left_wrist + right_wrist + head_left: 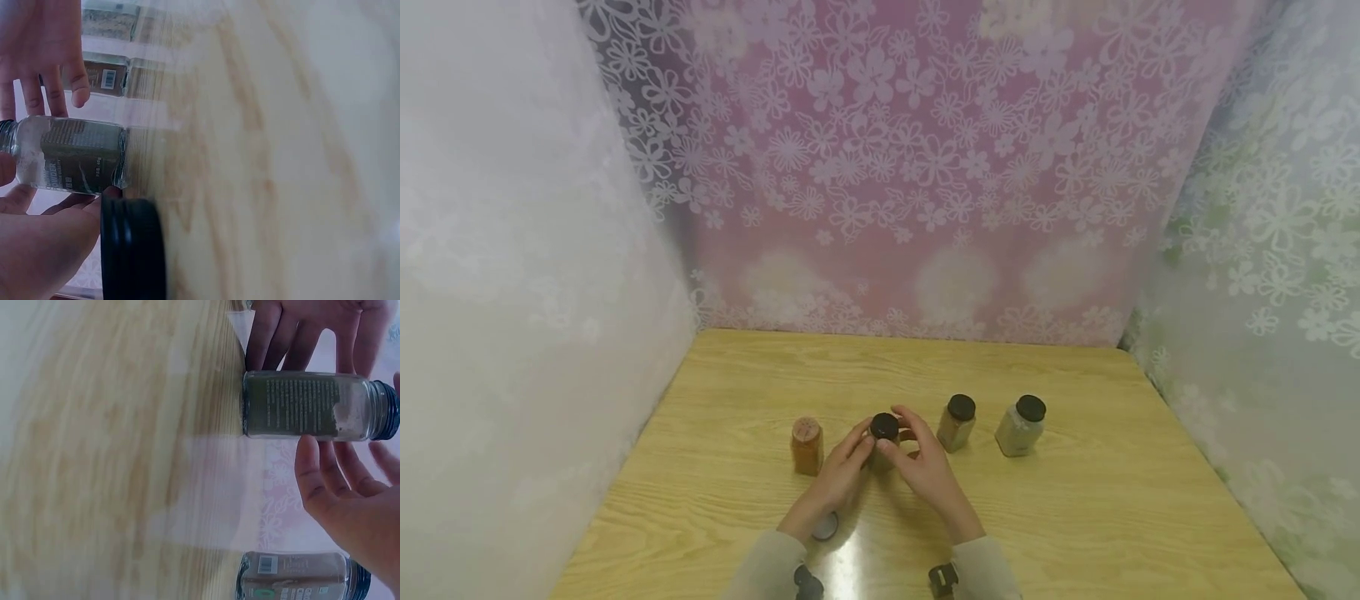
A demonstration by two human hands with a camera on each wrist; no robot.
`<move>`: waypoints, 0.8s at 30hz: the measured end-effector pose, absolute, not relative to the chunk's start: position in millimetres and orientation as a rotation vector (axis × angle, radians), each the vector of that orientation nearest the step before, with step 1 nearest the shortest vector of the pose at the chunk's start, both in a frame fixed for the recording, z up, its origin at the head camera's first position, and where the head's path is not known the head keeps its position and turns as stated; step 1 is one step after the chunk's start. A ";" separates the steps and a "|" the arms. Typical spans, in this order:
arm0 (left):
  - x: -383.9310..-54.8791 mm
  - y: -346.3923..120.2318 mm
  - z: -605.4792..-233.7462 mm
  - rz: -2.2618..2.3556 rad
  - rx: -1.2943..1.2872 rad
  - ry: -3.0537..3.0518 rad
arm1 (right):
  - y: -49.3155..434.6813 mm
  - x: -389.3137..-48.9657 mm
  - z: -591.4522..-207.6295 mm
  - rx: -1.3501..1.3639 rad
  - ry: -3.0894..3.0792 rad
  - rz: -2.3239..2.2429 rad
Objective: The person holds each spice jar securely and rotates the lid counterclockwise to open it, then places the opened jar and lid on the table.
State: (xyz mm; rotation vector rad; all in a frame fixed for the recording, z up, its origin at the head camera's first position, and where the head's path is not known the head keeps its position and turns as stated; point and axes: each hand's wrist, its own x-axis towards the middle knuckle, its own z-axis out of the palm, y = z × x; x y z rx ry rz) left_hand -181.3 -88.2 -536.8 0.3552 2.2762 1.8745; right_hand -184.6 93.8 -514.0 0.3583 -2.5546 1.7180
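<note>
A clear glass spice jar (294,406) with a dark green powder, a printed label and a black screw lid (884,426) stands upright between both hands. My left hand (841,472) grips its left side, thumb in front, fingers behind. From the right, my right hand (931,472) holds it near the lid, with the thumb at the front and fingers curved around the far side. A loose black lid (132,250) lies on the table beside my left wrist. Left of the hands stands a jar of orange-red spice (807,454), its perforated shaker top exposed.
Right of the hands stand a black-lidded jar of brown spice (957,429) and a wider black-lidded jar of pale contents (1021,430). All stand on a wood-grain table (700,517). Flowered curtains (917,192) enclose the back and both sides.
</note>
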 end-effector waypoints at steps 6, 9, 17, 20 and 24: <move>-182.8 -88.5 -537.8 1.865 0.363 2.291 | 90.6 -185.7 -512.2 0.307 -2.555 1.726; -182.9 -89.4 -537.6 1.869 0.370 2.270 | 90.9 -185.2 -512.6 0.318 -2.544 1.731; -183.3 -90.0 -537.6 1.906 0.373 2.238 | 93.1 -184.9 -510.8 0.334 -2.569 1.735; -182.6 -89.5 -537.6 1.905 0.373 2.240 | 91.5 -185.2 -511.4 0.287 -2.587 1.718; -181.5 -89.3 -536.5 1.892 0.368 2.255 | 91.7 -185.9 -513.2 0.313 -2.557 1.708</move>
